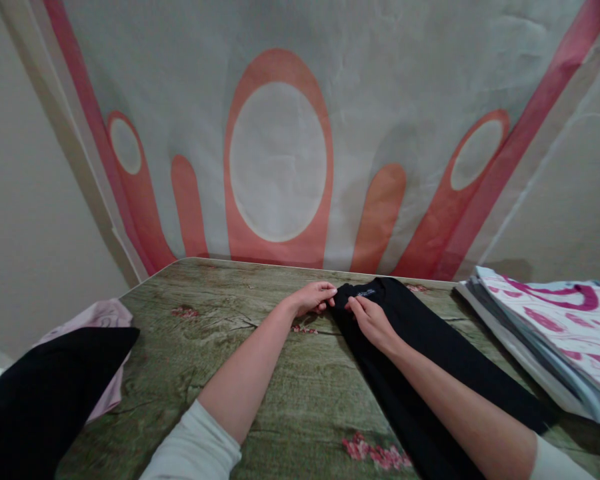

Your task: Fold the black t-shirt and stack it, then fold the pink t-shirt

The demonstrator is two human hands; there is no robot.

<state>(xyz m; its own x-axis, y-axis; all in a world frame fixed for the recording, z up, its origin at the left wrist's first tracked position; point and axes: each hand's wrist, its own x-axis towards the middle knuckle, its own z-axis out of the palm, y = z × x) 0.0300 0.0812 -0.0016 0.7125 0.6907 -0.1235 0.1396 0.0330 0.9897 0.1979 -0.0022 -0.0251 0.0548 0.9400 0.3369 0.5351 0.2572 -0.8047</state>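
Note:
A black shirt (445,347) lies lengthwise on the table, folded into a long strip, with its neckline and a small printed neck label at the far end. My left hand (315,298) pinches the left edge of the fabric near the neckline, fingers pressed together. Just right of it, my right hand (371,321) also has thumb and fingers closed on the black cloth below the label. My right forearm crosses over the shirt and hides part of it.
The wood-patterned table (220,360) has printed pink flowers. A stack of folded clothes (555,333), topped by a white and magenta piece, stands at the right. Black cloth (45,400) and pink cloth (107,393) lie at the left. A printed banner (280,160) hangs behind.

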